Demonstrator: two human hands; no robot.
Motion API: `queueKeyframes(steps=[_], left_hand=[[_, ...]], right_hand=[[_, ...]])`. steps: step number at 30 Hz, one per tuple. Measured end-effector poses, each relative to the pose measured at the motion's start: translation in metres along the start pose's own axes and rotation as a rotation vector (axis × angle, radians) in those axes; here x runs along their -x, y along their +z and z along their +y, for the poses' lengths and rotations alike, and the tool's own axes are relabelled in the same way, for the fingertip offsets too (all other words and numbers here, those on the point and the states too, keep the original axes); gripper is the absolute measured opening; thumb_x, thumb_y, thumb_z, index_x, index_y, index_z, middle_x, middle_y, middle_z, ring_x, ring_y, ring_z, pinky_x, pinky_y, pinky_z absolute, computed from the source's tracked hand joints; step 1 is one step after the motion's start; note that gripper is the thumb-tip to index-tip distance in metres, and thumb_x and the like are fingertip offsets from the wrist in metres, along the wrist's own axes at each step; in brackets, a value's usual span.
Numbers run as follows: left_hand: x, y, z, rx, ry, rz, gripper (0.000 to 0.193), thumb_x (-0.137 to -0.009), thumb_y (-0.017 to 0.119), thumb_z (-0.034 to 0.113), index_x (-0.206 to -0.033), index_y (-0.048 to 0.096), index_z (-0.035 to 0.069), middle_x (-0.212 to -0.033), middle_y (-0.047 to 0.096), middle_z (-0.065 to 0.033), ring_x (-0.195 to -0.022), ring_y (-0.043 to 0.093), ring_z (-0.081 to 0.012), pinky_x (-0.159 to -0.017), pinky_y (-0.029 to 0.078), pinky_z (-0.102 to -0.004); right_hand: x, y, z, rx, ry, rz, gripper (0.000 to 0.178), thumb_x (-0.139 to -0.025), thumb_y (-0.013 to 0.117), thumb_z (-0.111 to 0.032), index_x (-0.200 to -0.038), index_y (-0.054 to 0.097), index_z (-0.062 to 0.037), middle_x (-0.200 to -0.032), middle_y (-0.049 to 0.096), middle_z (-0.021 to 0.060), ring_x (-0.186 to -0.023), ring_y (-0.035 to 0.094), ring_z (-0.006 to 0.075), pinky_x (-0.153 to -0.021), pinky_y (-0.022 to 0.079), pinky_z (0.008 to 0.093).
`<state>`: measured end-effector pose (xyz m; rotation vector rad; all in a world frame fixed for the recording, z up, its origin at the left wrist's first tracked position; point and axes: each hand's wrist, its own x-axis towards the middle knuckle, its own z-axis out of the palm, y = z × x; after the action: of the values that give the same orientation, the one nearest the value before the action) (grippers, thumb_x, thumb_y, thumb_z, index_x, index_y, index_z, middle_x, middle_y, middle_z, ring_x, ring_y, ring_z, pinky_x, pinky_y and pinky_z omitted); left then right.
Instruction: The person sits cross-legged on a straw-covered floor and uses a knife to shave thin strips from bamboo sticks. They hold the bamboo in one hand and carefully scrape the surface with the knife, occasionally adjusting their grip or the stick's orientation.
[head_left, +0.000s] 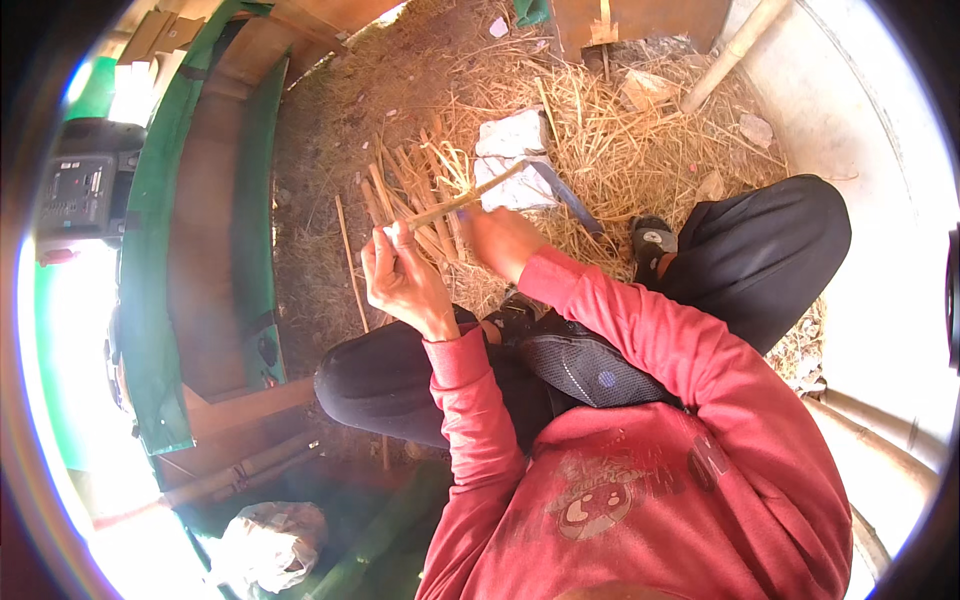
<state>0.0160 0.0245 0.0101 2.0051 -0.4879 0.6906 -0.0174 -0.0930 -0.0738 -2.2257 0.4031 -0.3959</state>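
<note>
My left hand (408, 280) is raised, its thumb and fingers pinched round the near end of a thin bamboo stick (497, 182). The stick slants up and to the right. My right hand (503, 243) is against the underside of the stick, right of my left hand. It looks closed and is smeared by motion; a small bluish-purple spot shows at its fingers, but I cannot make out what it is. Beyond the stick, pale stone blocks (512, 133) rest on the ground. A dark flat blade-like strip (570, 198) leans beside them.
Split bamboo pieces (430, 235) and straw shavings (600, 125) cover the ground ahead. One long thin stick (350, 260) lies to the left. A green-edged wooden frame (215, 230) stands at left, near a black device (80, 190). A white bag (272, 545) sits lower left; a pale wall (850, 110) rises at right.
</note>
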Motion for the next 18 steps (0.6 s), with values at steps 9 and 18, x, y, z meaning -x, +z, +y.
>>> queueKeyframes(steps=[9,18], left_hand=[[-0.004,0.002,0.008,0.064,0.06,-0.032,0.015,-0.092,0.066,0.006,-0.102,0.071,-0.004,-0.094,0.066,-0.0111,-0.071,0.063,-0.0144,-0.061,0.049,-0.0271],[0.001,0.002,0.02,0.046,0.175,-0.136,0.014,-0.095,0.064,0.011,-0.098,0.068,-0.002,-0.092,0.065,-0.0088,-0.069,0.06,-0.0148,-0.058,0.046,-0.0284]], right_hand=[[0.012,-0.042,-0.027,-0.096,0.053,-0.029,0.034,-0.097,0.053,-0.031,-0.109,0.057,-0.0001,-0.071,0.065,0.0273,-0.068,0.065,0.0464,-0.061,0.051,0.055],[0.01,-0.007,0.02,0.063,0.17,0.059,0.03,-0.099,0.052,-0.029,-0.106,0.056,-0.0001,-0.068,0.063,0.0276,-0.066,0.064,0.0467,-0.058,0.051,0.0554]])
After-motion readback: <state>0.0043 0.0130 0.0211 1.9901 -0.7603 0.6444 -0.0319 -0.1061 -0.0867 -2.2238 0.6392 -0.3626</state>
